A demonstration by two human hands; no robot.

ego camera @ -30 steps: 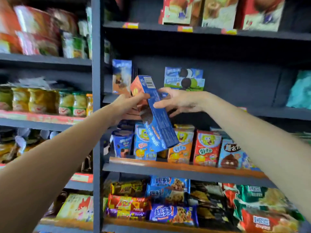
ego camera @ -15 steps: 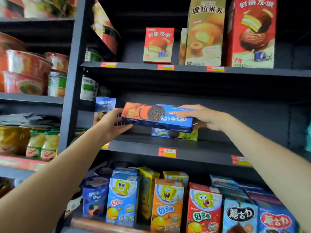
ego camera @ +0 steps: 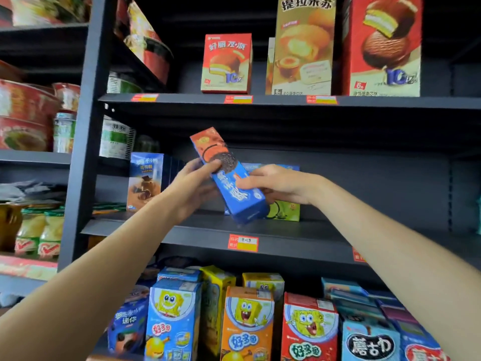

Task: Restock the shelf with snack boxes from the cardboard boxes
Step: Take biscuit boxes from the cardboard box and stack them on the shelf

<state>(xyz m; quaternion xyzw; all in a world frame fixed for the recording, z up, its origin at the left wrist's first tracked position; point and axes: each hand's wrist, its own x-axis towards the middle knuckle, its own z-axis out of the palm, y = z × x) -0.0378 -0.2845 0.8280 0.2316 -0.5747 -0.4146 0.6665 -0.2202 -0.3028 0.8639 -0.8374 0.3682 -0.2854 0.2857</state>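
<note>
Head view: a tilted cookie box (ego camera: 229, 175) is gripped by the left hand (ego camera: 194, 185) and pinched by the right hand (ego camera: 276, 185) above the shelf (ego camera: 161, 229); the green box (ego camera: 285, 211) behind could be knocked over if pushed in slanted

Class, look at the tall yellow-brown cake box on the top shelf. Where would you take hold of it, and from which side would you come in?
Grip the yellow-brown cake box low down, across its front edges, coming straight in from the front. It stands upright between a small red box and a big red box. The big red box probably leaves no finger room on that side, and its top runs out of view.
</note>
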